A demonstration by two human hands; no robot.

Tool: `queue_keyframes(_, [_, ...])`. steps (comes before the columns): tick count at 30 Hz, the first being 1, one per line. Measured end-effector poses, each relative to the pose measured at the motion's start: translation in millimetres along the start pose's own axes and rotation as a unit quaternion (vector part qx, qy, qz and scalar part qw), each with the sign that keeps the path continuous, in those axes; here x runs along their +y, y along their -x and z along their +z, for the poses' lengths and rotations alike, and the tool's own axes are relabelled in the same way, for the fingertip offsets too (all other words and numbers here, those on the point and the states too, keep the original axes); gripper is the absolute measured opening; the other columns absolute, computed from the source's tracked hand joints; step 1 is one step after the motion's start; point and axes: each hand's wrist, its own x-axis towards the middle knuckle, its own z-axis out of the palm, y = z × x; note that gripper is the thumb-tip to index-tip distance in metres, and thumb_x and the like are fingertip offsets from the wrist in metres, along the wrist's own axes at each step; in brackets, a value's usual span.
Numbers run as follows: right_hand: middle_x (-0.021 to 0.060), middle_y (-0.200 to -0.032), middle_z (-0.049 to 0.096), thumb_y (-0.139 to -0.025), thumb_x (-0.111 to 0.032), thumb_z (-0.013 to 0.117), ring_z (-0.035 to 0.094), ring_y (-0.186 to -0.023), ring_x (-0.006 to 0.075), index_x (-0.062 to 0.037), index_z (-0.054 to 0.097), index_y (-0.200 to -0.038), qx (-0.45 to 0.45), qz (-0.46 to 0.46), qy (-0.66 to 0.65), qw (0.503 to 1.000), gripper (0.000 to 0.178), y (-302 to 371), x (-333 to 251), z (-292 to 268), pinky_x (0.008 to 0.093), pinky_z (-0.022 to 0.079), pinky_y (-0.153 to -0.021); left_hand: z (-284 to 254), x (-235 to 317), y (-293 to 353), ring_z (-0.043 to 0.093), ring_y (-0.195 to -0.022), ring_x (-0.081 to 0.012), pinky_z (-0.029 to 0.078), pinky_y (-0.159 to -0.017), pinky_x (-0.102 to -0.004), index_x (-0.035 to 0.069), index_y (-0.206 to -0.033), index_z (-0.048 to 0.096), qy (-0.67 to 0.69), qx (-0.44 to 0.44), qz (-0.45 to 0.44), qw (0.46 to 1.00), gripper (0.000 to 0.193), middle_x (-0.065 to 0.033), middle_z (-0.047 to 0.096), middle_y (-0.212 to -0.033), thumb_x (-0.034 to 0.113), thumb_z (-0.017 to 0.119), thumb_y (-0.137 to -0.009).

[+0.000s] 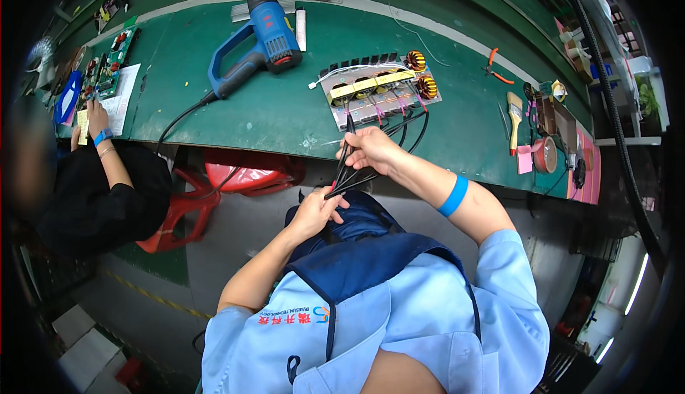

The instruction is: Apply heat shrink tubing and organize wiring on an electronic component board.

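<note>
Black cables (347, 174) run in a bundle from a circuit board (354, 117) down over the table's front edge. My left hand (318, 212) is closed around their lower part, above my lap. Higher up, my right hand (372, 150) pinches the same cables near the table edge. The board lies on the green table, with yellow-wrapped transformers (377, 83) along its middle and two copper-wound ring coils (427, 87) at its right end. Short pink leads join the board to the black cables. A white wire (335, 74) lies across the board's far side.
A blue heat gun (270, 34) lies on the green table (187, 105), its cord hanging off the front edge. Orange-handled pliers (499, 70), a brush (514, 119) and a tape roll (545, 155) are at right. Another person's hand (98, 117) works at left, beside a red stool (187, 212).
</note>
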Motion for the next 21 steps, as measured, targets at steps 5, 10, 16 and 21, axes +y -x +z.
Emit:
queue_keyframes(5, [0.01, -0.065, 0.056, -0.079, -0.016, 0.039, 0.042, -0.037, 0.0085, 0.0004, 0.048, -0.076, 0.063, -0.005, 0.064, 0.996, 0.019, -25.7, -10.8, -9.9, 0.0203, 0.034, -0.03, 16.7, 10.7, 4.5, 0.055, -0.052, -0.0129, 0.042, -0.05, -0.0245, -0.002, -0.091, 0.047, -0.131, 0.024, -0.002, 0.991, 0.023, -0.0066, 0.057, -0.072, 0.016, 0.04, -0.079])
queue_keyframes(10, [0.0081, -0.061, 0.055, -0.077, -0.014, 0.043, 0.04, -0.036, 0.0079, 0.001, 0.05, -0.07, 0.11, -0.031, 0.135, 0.984, 0.018, -31.3, -18.1, -3.8, 0.0205, 0.033, -0.029, 17.7, 6.2, 5.4, 0.056, -0.054, -0.0152, 0.043, -0.051, -0.0264, 0.0, -0.088, 0.048, -0.176, 0.034, 0.008, 0.984, 0.02, -0.0085, 0.057, -0.07, 0.016, 0.04, -0.079])
queue_keyframes(16, [0.0073, -0.063, 0.057, -0.079, -0.012, 0.043, 0.041, -0.032, 0.0063, 0.0013, 0.051, -0.069, -0.014, 0.003, 0.206, 0.979, 0.019, 6.0, 3.5, 2.2, 0.0179, 0.032, -0.027, 9.9, -2.3, 2.7, 0.055, -0.052, -0.0191, 0.043, -0.05, -0.0297, -0.001, -0.083, 0.047, -0.227, 0.048, 0.057, 0.971, 0.017, -0.0105, 0.056, -0.066, 0.014, 0.04, -0.077])
queue_keyframes(21, [0.0087, -0.059, 0.056, -0.077, -0.011, 0.044, 0.047, -0.036, 0.0092, 0.003, 0.051, -0.068, 0.042, -0.042, 0.182, 0.981, 0.018, -2.5, 0.9, -2.7, 0.02, 0.036, -0.029, 16.3, 3.8, 5.1, 0.055, -0.054, -0.0175, 0.044, -0.051, -0.0292, 0.0, -0.083, 0.048, -0.175, 0.042, 0.003, 0.984, 0.017, -0.0101, 0.056, -0.066, 0.015, 0.041, -0.077])
